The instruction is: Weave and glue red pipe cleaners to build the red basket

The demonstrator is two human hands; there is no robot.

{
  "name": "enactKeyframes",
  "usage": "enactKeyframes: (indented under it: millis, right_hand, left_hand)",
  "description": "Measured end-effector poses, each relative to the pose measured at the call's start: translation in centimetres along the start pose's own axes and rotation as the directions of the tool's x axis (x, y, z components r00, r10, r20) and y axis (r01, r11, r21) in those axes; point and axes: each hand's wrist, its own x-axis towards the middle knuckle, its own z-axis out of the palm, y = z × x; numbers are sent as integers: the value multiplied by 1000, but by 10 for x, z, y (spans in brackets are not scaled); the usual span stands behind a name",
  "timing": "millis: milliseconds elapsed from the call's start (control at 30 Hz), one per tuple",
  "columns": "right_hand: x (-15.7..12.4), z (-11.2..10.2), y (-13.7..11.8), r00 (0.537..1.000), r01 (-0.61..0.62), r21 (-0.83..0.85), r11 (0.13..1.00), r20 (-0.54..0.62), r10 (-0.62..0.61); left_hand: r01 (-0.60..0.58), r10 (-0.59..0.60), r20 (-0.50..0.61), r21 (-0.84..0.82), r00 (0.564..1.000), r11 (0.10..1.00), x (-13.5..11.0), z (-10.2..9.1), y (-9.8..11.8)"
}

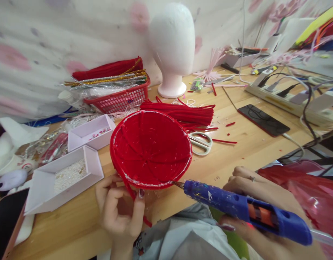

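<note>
Red bowl-shaped form [151, 148] open side up at mid-bench [226, 169], ribs visible inside. Left hand [121, 211] pinches red chenille strip [128, 188] at near rim. Right hand [259, 189] wrapped around blue hot glue gun [217, 198], nozzle at same rim. Scissors [209, 144] just right of form; white mannequin head [173, 39] behind.

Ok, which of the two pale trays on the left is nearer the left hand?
The front tray, holding white beads; the back tray holds pink pieces.

The bowl [152, 144] is red, glue gun [215, 196] blue, curtain [98, 32] white with pink blotches.
</note>
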Motion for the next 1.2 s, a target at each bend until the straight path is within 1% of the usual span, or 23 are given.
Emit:
enactKeyframes:
  millis: [133,300,500,633,900,1033,1200]
  right_hand:
    - [1,-1,-1,1000,2,-3,1000,-3,-2]
    - [5,5,-4,1000,24,10,1000,-16,-24]
    - [5,10,-7,1000,8,13,1000,1,-8]
    - [6,11,-8,1000,11,16,1000,-5,-11]
    - [2,8,-7,1000,15,-23,1000,-13,-15]
    - [5,4,-7,999,-14,-36,999,-33,13]
    - [5,1,-4,999,21,-42,999,-26,-22]
  left_hand:
    - [-10,10,-4,10,1000,1000,0,-1,0]
    - [-5,5,7,6,1000,1000,0,-1,1]
    - [5,-5,8,-12,1000,1000,0,0,2]
    - [-11,11,2,-12,1000,1000,0,0,2]
    - [1,-1,12,-25,1000,1000,-1,0,1]
    - [-4,4,2,-27,1000,1000,0,0,1]
    - [-31,30,-4,-16,1000,999,0,1,0]
